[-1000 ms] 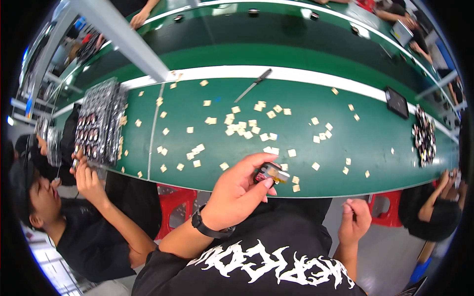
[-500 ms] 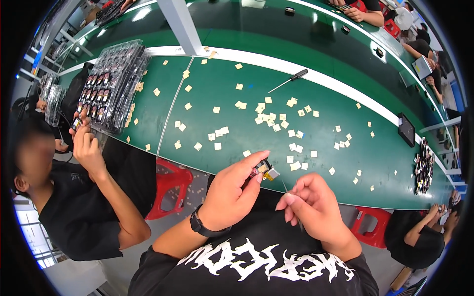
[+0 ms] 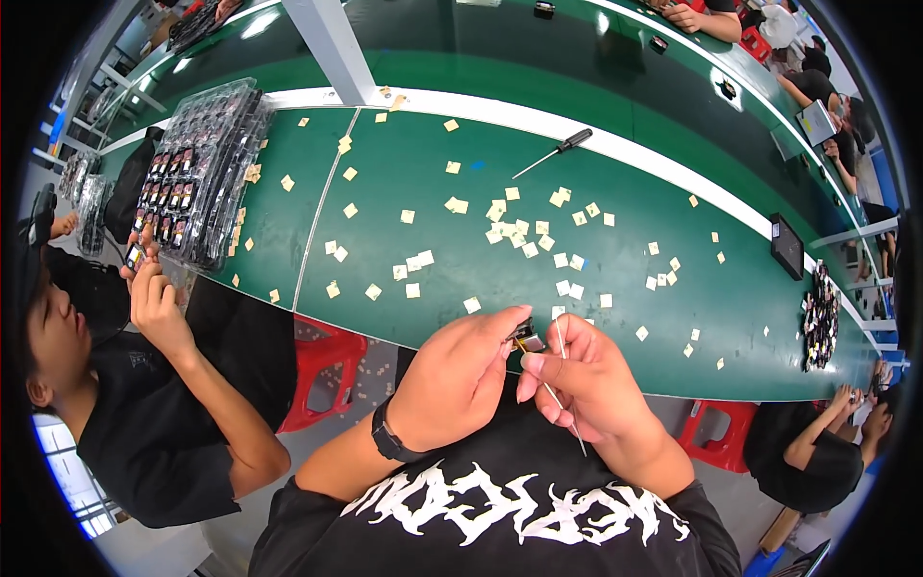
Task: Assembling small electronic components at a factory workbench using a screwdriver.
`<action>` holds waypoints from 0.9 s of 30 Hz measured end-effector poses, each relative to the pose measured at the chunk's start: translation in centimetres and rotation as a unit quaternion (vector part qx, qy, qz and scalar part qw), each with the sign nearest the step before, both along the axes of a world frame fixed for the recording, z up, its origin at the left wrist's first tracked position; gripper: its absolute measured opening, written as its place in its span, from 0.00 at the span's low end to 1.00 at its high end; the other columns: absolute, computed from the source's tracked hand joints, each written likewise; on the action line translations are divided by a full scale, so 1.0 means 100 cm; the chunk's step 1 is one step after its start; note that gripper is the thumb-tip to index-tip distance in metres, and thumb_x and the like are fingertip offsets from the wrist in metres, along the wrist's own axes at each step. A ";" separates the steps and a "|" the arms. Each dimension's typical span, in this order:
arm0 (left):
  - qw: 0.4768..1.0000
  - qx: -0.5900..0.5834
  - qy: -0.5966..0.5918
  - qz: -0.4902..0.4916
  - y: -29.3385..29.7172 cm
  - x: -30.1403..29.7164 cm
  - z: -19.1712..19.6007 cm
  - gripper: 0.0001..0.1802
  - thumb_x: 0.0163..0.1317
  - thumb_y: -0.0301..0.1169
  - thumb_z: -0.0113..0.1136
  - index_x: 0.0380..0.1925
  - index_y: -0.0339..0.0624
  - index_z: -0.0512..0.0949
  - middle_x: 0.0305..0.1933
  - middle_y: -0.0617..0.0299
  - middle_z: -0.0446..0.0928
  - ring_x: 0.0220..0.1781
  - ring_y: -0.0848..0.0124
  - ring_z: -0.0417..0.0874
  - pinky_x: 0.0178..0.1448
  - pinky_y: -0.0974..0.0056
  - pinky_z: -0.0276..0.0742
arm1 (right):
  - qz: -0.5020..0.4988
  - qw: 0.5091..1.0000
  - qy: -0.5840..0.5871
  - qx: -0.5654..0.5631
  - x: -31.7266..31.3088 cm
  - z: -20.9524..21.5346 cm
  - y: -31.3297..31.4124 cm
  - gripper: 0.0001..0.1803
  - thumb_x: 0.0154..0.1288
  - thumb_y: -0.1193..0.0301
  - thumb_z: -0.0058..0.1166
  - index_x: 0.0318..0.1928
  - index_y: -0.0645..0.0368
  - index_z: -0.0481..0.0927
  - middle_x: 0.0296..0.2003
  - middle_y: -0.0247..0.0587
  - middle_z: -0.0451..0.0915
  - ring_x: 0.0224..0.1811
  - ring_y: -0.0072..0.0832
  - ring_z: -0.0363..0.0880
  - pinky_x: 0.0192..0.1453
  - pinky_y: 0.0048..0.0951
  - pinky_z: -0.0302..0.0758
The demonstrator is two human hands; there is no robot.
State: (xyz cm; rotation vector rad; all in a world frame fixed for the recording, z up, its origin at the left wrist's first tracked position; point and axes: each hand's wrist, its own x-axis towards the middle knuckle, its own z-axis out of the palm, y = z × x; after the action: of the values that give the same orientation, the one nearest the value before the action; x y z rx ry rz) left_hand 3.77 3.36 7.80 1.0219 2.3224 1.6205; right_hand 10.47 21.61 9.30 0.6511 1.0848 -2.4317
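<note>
Small black module (image 3: 523, 328) at near edge of tabletop (image 3: 385, 317), pinched in left hand (image 3: 457, 370); right hand (image 3: 591, 375) grips thin metal tool (image 3: 561, 338) beside it. Silver block (image 3: 533, 343) exposed, likely mid-work; can't tell what's left.

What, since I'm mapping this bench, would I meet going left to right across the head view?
Stack of clear trays, left red stool, left hand, right hand, right red stool, black tray, pile of small parts.
</note>
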 end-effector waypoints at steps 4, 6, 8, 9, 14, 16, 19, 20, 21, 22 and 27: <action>1.000 -0.002 -0.015 -0.006 0.002 -0.002 -0.002 0.22 0.63 0.16 0.57 0.58 0.36 0.77 0.43 0.50 0.84 0.39 0.56 0.86 0.44 0.60 0.81 | -0.027 0.998 0.013 0.058 0.002 -0.003 -0.004 0.12 0.72 0.79 0.55 0.37 0.55 0.64 0.28 0.48 0.83 0.15 0.19 0.74 0.15 0.19 0.66; 1.000 0.000 -0.026 -0.006 0.002 -0.003 -0.002 0.21 0.64 0.17 0.57 0.59 0.36 0.77 0.43 0.50 0.84 0.39 0.58 0.86 0.44 0.61 0.81 | -0.024 0.994 0.016 0.107 0.004 -0.004 -0.007 0.12 0.72 0.79 0.55 0.37 0.55 0.64 0.28 0.47 0.83 0.16 0.18 0.74 0.15 0.19 0.66; 0.999 0.002 -0.037 -0.004 0.001 -0.003 -0.002 0.21 0.65 0.17 0.57 0.59 0.36 0.77 0.42 0.50 0.84 0.39 0.59 0.86 0.43 0.62 0.80 | -0.012 0.979 0.055 0.195 0.007 -0.004 -0.009 0.13 0.72 0.80 0.55 0.37 0.56 0.63 0.29 0.46 0.83 0.19 0.16 0.75 0.18 0.18 0.68; 0.998 0.000 -0.070 -0.009 0.000 -0.003 -0.002 0.21 0.66 0.18 0.57 0.60 0.35 0.76 0.41 0.53 0.83 0.37 0.63 0.85 0.43 0.64 0.79 | -0.010 0.979 0.055 0.195 0.009 -0.006 -0.011 0.13 0.72 0.80 0.55 0.37 0.56 0.63 0.29 0.46 0.83 0.19 0.16 0.75 0.18 0.18 0.68; 0.981 -0.011 -0.193 -0.007 -0.007 -0.001 -0.002 0.23 0.69 0.20 0.56 0.64 0.34 0.74 0.37 0.60 0.80 0.34 0.75 0.80 0.41 0.69 0.77 | -0.089 0.934 0.171 0.300 0.018 -0.014 -0.012 0.11 0.71 0.81 0.56 0.42 0.60 0.65 0.30 0.40 0.83 0.27 0.12 0.75 0.27 0.17 0.71; 0.972 0.040 -0.232 -0.005 -0.008 0.001 -0.009 0.25 0.69 0.20 0.56 0.66 0.34 0.72 0.35 0.62 0.79 0.32 0.78 0.77 0.40 0.71 0.76 | -0.096 0.935 0.187 0.286 0.017 -0.015 -0.013 0.10 0.71 0.81 0.58 0.44 0.62 0.69 0.30 0.38 0.83 0.28 0.11 0.75 0.29 0.17 0.70; 0.977 0.017 -0.213 -0.015 -0.010 0.003 -0.005 0.25 0.69 0.19 0.55 0.66 0.34 0.73 0.35 0.62 0.80 0.32 0.78 0.78 0.40 0.71 0.76 | -0.066 0.937 0.167 0.299 0.014 -0.017 -0.013 0.09 0.70 0.79 0.61 0.46 0.64 0.75 0.32 0.34 0.82 0.29 0.10 0.74 0.31 0.16 0.69; 0.977 0.017 -0.213 -0.017 -0.009 0.004 -0.005 0.25 0.69 0.19 0.55 0.66 0.34 0.73 0.35 0.62 0.80 0.32 0.78 0.78 0.40 0.71 0.76 | -0.027 0.936 0.132 0.325 0.013 -0.016 -0.013 0.08 0.69 0.79 0.62 0.46 0.66 0.78 0.33 0.32 0.82 0.29 0.09 0.73 0.31 0.16 0.69; 0.982 0.016 -0.190 -0.006 -0.008 0.005 -0.004 0.24 0.67 0.20 0.57 0.64 0.34 0.75 0.32 0.59 0.79 0.30 0.73 0.78 0.38 0.68 0.75 | -0.027 0.936 0.132 0.326 0.012 -0.015 -0.013 0.08 0.69 0.79 0.62 0.46 0.66 0.78 0.33 0.32 0.82 0.29 0.09 0.73 0.31 0.16 0.69; 0.986 0.014 -0.166 0.005 -0.008 0.005 -0.004 0.23 0.65 0.21 0.59 0.61 0.34 0.76 0.30 0.56 0.78 0.28 0.68 0.77 0.35 0.64 0.73 | -0.040 0.940 0.131 0.314 0.011 -0.012 -0.014 0.07 0.69 0.78 0.63 0.44 0.66 0.79 0.32 0.29 0.82 0.29 0.08 0.72 0.31 0.15 0.68; 0.985 -0.003 -0.173 -0.007 -0.009 0.008 -0.003 0.24 0.67 0.18 0.56 0.63 0.34 0.76 0.38 0.59 0.84 0.34 0.77 0.81 0.41 0.70 0.78 | -0.090 0.944 0.156 0.278 0.014 -0.013 -0.020 0.07 0.70 0.77 0.62 0.44 0.67 0.80 0.30 0.26 0.81 0.29 0.07 0.71 0.31 0.15 0.67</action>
State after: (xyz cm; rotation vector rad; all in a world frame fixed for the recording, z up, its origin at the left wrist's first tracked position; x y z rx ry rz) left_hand 4.61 2.45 7.51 0.6863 2.0832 1.6323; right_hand 11.89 19.62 8.04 0.5524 1.9596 -2.4341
